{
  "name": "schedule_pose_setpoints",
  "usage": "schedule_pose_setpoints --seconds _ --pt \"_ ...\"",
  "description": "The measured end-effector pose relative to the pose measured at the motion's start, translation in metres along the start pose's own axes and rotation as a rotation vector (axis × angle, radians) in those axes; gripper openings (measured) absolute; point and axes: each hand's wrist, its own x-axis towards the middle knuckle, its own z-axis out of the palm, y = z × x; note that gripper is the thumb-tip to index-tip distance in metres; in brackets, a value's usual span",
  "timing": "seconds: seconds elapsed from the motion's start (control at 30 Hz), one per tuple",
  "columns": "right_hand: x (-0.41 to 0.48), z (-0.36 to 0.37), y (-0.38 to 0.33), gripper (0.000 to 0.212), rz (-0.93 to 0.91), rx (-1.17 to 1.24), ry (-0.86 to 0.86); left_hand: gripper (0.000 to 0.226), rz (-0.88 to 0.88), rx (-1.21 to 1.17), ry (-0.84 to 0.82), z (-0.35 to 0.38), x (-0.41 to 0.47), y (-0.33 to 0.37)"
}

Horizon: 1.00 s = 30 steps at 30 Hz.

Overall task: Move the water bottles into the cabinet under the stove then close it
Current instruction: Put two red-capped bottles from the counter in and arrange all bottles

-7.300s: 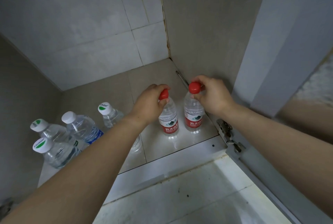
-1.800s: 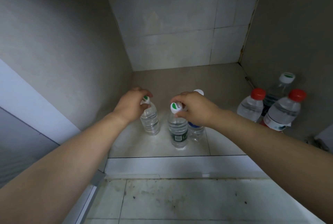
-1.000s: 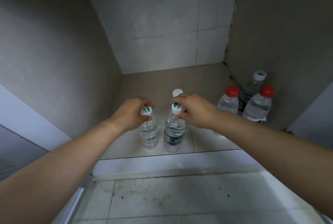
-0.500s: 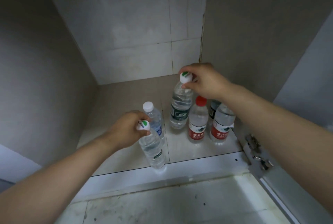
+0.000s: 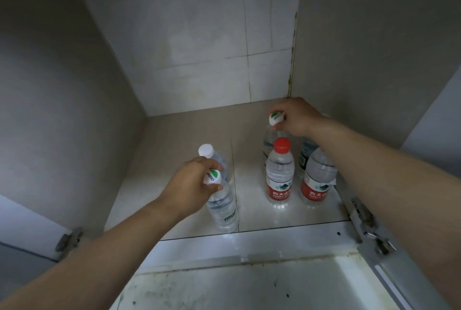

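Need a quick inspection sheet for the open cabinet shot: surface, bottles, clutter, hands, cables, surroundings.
Surface: beige tiled cabinet floor, bare at the back.
Job's things: six clear plastic water bottles visible inside; two red-capped bottles upright at front right, one plain white-capped bottle behind the left hand.
Clutter: nothing seen.
Hands: left hand grips a green-and-white cap; right hand grips another such cap behind.
Cables: nothing seen.
Surroundings: metal door hinges on both sides; stained floor below.

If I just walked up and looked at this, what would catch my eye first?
Two bare hands inside an open cabinet, each pinching a bottle's white-and-green cap: the left hand near the front edge, the right hand deep in the right corner. Next, two red-labelled bottles standing side by side at front right, bright against the pale tiles.
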Motion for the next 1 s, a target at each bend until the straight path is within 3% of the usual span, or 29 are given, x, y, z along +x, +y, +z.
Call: schedule_pose_setpoints --seconds 0.17,0.37,0.5,0.6,0.83,1.0 --pt "-0.007 0.003 0.005 0.042 0.009 0.061 -0.037 0.035 0.013 0.027 0.007 0.002 0.001 0.002" --pt "-0.024 -0.003 -0.012 0.047 0.003 0.218 0.102 0.036 0.054 0.041 -0.025 0.002 0.005 0.009" --pt "-0.040 0.007 -0.045 0.050 -0.131 0.078 0.060 0.036 0.082 0.052 -0.059 -0.001 0.003 0.003" --pt "-0.035 0.027 -0.066 0.046 -0.157 0.156 0.021 0.035 0.079 0.025 -0.056 -0.001 0.002 0.001" --pt "-0.005 0.076 -0.100 0.043 -0.178 0.209 -0.294 0.035 0.103 -0.027 -0.026 -0.008 -0.003 -0.020" --pt "0.001 0.081 -0.090 0.033 -0.168 0.213 -0.176 0.034 0.073 -0.056 -0.006 -0.012 -0.001 -0.035"
